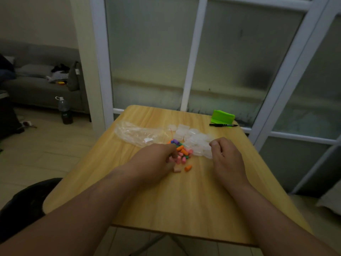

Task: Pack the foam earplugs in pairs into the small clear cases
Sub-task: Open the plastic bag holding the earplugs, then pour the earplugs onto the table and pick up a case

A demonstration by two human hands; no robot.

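Foam earplugs [181, 151] are lying in a bright mixed heap of orange, pink, green and purple near the middle of the worktop [166, 200], with the small clear cases [195, 140] piled just beside them on the right and reaching further back. The cases are looking like light, stiff, slick plastic that will skate on the wood unless one hand is pinning them by the edges. The earplugs are looking weightless, soft and springy, so a light fingertip pinch across the middle should be enough without squashing them. The left hand [156, 163] is reaching palm down into the near side of the heap with its fingers curled among the pink pieces, but whether they are pinching one I cannot tell. The right hand [226, 156] is resting at the near right edge of the cases, fingers curled with the thumb against the forefinger, and I cannot tell if it is holding a case. Two strays, one orange earplug [188, 168] and one pink earplug [177, 169], are sitting apart, nearest the person.
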